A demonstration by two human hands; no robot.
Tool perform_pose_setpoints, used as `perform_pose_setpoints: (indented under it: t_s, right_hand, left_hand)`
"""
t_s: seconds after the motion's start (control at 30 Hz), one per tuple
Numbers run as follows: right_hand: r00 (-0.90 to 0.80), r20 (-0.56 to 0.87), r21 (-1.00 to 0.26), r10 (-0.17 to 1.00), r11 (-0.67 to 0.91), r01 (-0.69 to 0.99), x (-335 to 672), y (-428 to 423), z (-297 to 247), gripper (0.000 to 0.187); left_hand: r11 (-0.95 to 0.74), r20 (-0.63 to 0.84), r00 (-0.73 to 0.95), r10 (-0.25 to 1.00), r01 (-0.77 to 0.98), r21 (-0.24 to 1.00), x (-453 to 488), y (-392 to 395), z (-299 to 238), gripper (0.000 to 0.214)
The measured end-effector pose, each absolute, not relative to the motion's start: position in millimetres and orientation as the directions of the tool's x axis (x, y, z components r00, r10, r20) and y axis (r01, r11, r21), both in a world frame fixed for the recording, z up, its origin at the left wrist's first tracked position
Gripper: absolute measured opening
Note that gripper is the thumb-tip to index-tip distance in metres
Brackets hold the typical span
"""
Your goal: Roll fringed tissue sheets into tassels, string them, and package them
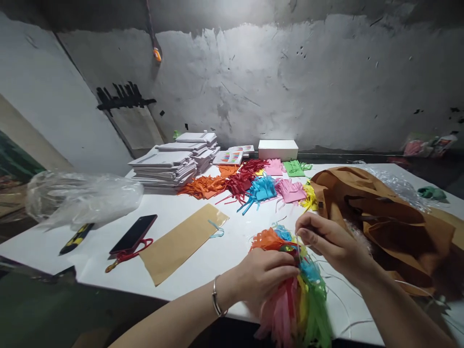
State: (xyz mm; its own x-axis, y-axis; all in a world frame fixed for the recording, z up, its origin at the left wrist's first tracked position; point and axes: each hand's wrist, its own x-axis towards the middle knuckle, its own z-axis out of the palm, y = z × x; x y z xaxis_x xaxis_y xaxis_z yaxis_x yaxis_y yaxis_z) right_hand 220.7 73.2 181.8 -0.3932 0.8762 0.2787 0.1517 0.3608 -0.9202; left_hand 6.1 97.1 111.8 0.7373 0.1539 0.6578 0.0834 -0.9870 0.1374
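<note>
A bunch of multicoloured paper tassels (315, 309) hangs over the table's front edge, its orange and blue tops lying on the white surface. My left hand (266, 270) is closed around the bunch near its middle. Just above and to the right, my right hand (326, 241) pinches a thin pale string (298, 246) that runs down to the tassels. More of the white string (342, 304) curls over the table beside my right forearm. Part of the bunch is hidden beneath my left hand.
Fringed tissue paper piles (263, 188) lie behind the hands. A large brown bag (380, 212) stands right. To the left are a brown paper sheet (181, 244), a phone (134, 234), a utility knife (77, 239), a clear plastic bag (87, 195) and stacked white packs (163, 169).
</note>
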Motion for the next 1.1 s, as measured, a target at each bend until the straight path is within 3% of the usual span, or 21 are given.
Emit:
perform_pose_setpoints:
  t_s: [0.1, 0.3, 0.4, 0.5, 0.6, 0.83, 0.9, 0.97, 1.03, 1.1]
  right_hand:
    - [-0.444, 0.284, -0.933, 0.850, 0.352, 0.077, 210.4, 75.4, 177.1, 0.030]
    - [-0.435, 0.292, -0.956, 0.852, 0.246, -0.161, 209.3, 71.7, 176.5, 0.028]
    - [-0.433, 0.292, -0.949, 0.853, 0.202, -0.242, 208.7, 70.5, 175.7, 0.027]
    - [-0.431, 0.287, -0.946, 0.856, 0.181, -0.270, 199.9, 71.5, 172.6, 0.029]
    - [-0.432, 0.276, -0.949, 0.859, 0.172, -0.265, 189.8, 74.2, 169.3, 0.032]
    - [-0.315, 0.297, -0.945, 0.902, 0.228, -0.236, 215.8, 77.2, 167.9, 0.026]
    - [-0.235, 0.304, -0.951, 0.923, 0.277, -0.138, 236.2, 75.6, 165.0, 0.022]
    - [-0.223, 0.309, -0.937, 0.924, 0.336, 0.096, 255.5, 73.6, 158.8, 0.022]
    - [-0.311, 0.287, -0.855, 0.906, 0.389, 0.344, 269.0, 71.4, 150.2, 0.026]
    - [-0.439, 0.219, -0.759, 0.871, 0.435, 0.484, 274.6, 68.4, 142.5, 0.027]
  left_hand:
    - [-0.956, 0.535, 0.803, 0.263, 0.293, 0.029, 22.4, 95.2, 109.9, 0.020]
    - [-0.919, 0.599, 0.700, 0.388, 0.347, 0.190, 26.8, 102.5, 100.9, 0.012]
    - [-0.931, 0.611, 0.703, 0.363, 0.299, 0.209, 23.3, 106.4, 96.3, 0.010]
    - [-0.962, 0.564, 0.784, 0.258, 0.261, 0.077, 26.4, 108.8, 94.6, 0.015]
    - [-0.933, 0.441, 0.853, 0.280, 0.349, -0.083, 33.0, 110.0, 96.1, 0.015]
    - [-0.872, 0.392, 0.840, 0.375, 0.464, -0.159, 17.9, 105.2, 122.4, 0.014]
    - [-0.880, 0.435, 0.824, 0.363, 0.457, -0.130, 1.4, 100.3, 134.1, 0.010]
    - [-0.906, 0.525, 0.784, 0.330, 0.420, -0.057, -16.3, 94.7, 144.4, 0.007]
    - [-0.929, 0.603, 0.736, 0.309, 0.368, 0.027, -31.1, 90.3, 151.5, 0.008]
    - [-0.942, 0.606, 0.731, 0.315, 0.320, 0.102, -40.0, 89.2, 154.4, 0.010]
